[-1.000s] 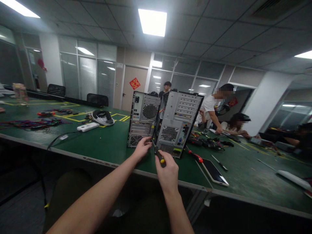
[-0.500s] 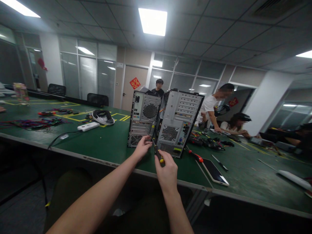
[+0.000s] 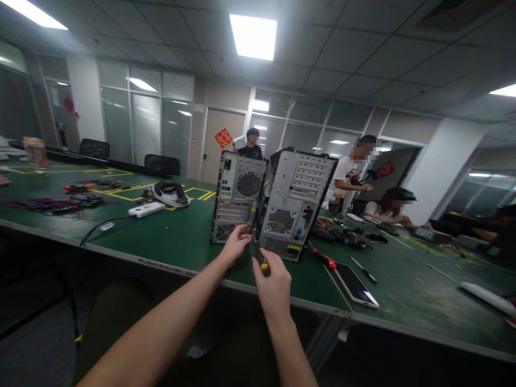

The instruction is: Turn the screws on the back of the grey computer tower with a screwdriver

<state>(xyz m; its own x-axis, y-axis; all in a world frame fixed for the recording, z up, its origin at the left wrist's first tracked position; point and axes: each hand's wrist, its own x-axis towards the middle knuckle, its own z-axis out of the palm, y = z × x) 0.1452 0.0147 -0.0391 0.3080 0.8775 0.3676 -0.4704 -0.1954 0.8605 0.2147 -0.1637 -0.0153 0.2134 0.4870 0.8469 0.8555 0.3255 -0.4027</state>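
Note:
Two desktop computer cases stand upright side by side with their backs toward me: a narrower case [image 3: 237,199] on the left and a larger case [image 3: 298,199] on the right. My right hand [image 3: 274,277] is closed around the black and yellow handle of a screwdriver [image 3: 258,250]. Its thin shaft points up toward the lower right edge of the left case. My left hand [image 3: 237,241] is at that same edge, fingertips pinched together close to the shaft's tip. Whatever lies between those fingertips is too small to make out.
On the green table [image 3: 185,234] lie a white power strip [image 3: 147,209], a clothes iron [image 3: 171,194] and bundled wires [image 3: 60,204] at left. To the right are a phone [image 3: 355,284], another screwdriver [image 3: 363,269] and black cables [image 3: 342,234]. Other people are farther back.
My right hand and the screwdriver handle have shifted slightly left. My left hand stays in place. Behind the cases one person moved left, and the standing person at right straightened up, raising an arm.

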